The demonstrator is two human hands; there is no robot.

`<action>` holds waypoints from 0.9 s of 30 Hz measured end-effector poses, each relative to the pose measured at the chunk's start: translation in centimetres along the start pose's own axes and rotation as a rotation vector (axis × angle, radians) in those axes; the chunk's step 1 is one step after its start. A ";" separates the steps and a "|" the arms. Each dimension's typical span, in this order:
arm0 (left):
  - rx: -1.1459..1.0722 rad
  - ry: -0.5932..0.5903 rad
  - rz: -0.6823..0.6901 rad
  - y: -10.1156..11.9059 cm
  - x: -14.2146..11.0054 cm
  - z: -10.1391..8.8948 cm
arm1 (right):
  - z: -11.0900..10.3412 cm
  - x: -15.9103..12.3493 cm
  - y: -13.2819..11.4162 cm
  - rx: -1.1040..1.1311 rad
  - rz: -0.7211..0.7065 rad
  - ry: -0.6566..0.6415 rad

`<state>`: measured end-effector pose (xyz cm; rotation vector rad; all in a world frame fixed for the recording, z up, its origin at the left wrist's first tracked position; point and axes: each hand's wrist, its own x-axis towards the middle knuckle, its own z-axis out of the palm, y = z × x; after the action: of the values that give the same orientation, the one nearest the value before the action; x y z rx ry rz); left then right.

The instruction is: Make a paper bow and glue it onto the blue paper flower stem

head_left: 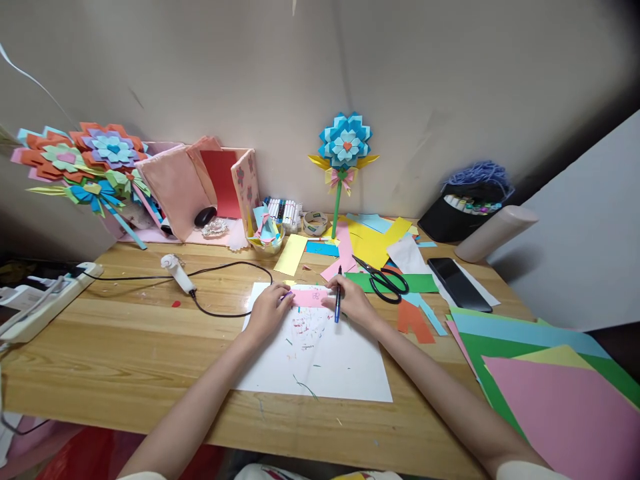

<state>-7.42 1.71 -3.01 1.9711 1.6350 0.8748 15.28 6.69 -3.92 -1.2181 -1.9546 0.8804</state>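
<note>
A pink paper strip (306,298) lies over the white sheet (340,367), with a small drawn mark near its right part. At its left end, my left hand (270,308) is closed on the strip, fingers and thumb on its edge. My right hand (354,301) grips a dark blue pen (338,303) that points away from me. The thumb and fingertips of that hand also reach the strip's right end. Marks and thin coloured scraps are scattered on the white sheet below the strip.
Black-handled scissors (383,280) rest on green paper (423,283), near a phone (459,285). Stacked coloured sheets (565,400) cover the right side. A glue gun (177,272) with a black cable is on the left. Behind stand a blue paper flower (346,143) and a pink box (173,190).
</note>
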 end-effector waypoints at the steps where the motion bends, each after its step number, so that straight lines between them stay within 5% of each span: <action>1: 0.006 -0.001 0.004 -0.1 0.0 0.1 | 0.0 -0.1 0.0 -0.031 0.001 -0.024; 12: 0.009 0.004 0.009 -0.2 0.1 0.2 | 0.7 -0.3 -0.7 0.107 -0.013 -0.065; 27: -0.019 0.032 0.001 -0.1 -0.1 0.4 | 0.3 -0.4 -1.4 0.028 0.104 -0.057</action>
<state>-7.25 1.68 -3.36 1.9551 1.6370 0.9235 14.53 5.84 -3.03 -1.3011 -1.9312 1.0017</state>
